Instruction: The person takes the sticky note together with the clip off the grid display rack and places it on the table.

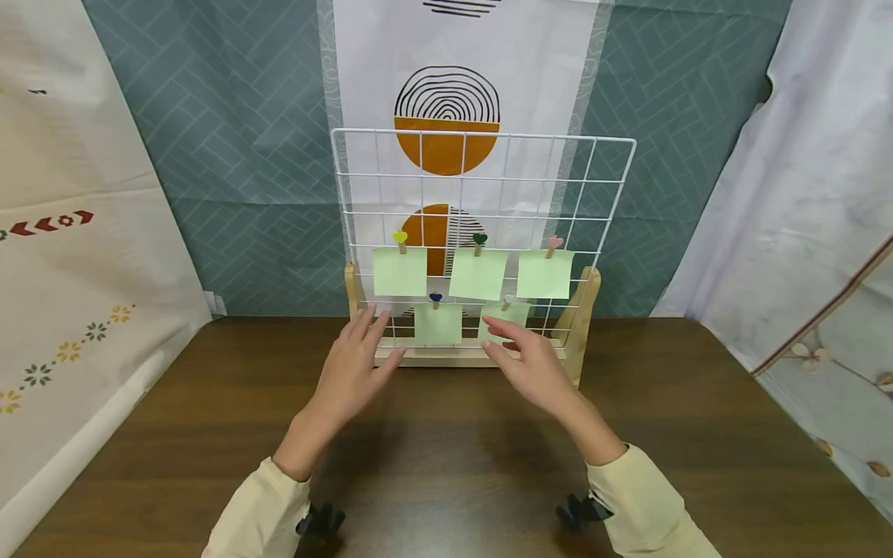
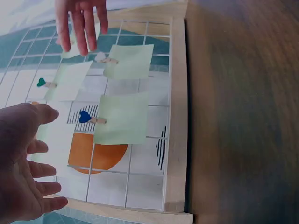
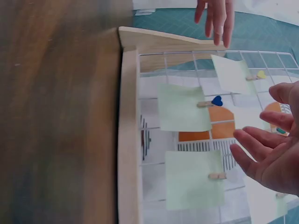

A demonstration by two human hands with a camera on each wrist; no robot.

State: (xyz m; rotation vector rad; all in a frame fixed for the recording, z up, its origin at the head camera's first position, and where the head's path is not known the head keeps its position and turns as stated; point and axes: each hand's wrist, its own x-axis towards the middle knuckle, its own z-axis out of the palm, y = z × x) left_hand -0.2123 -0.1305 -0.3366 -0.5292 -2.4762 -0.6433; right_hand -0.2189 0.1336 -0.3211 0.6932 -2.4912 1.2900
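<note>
A white wire grid panel (image 1: 481,135) stands upright in a wooden base (image 1: 439,358). Pale green paper notes hang on it from small wooden clothespins with heart tops. The upper row has three: a left note (image 1: 400,275) under a yellow heart, a middle note (image 1: 479,277) under dark green, a right note (image 1: 546,277) under pink. Below hang a note (image 1: 438,325) with a blue heart and another (image 1: 516,311) with a whitish heart, partly hidden by my right hand (image 1: 536,370). My left hand (image 1: 349,380) is before the grid's lower left. Both hands hold nothing, fingers spread.
The stand rests near the back of a dark brown wooden table (image 1: 446,465). Behind it hangs a green patterned cloth (image 1: 258,155) with a white printed strip. Pale cloths (image 1: 70,294) enclose both sides. Dark straps (image 1: 321,521) sit at the wrists.
</note>
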